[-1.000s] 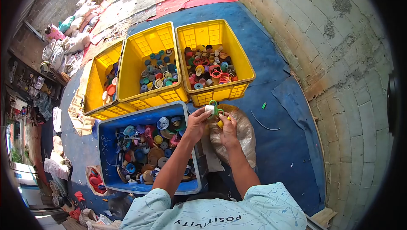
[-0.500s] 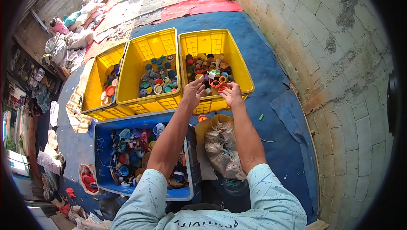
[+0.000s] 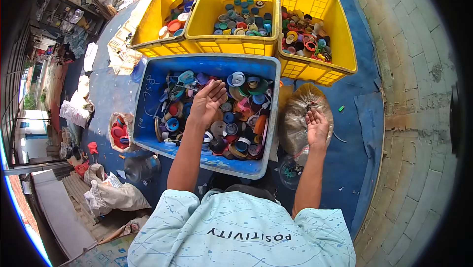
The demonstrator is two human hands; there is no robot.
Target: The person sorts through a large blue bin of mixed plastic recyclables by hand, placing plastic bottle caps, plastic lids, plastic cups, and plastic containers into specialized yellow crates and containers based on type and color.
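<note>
I read POSITIVITY in dark capitals across the pale blue shirt (image 3: 236, 222); inside the blue crate (image 3: 207, 63) stand pale handwritten marks (image 3: 149, 87), one figure resembling an 8, the remainder not reliably legible

The open left hand (image 3: 209, 99) hovers over a blue rectangular plastic crate (image 3: 212, 58) of multicoloured caps (image 3: 229, 117), the open right hand (image 3: 318, 126) over a brownish plastic sack (image 3: 296, 119); 3 yellow plastic crates (image 3: 231, 47) stand beyond.

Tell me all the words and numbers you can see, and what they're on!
"POSITIVITY": on the light blue shirt, upside down here.
White handwriting on the blue bin: too unclear to read surely.
Marks on the greenish board, bottom left: too blurred to read.
</note>
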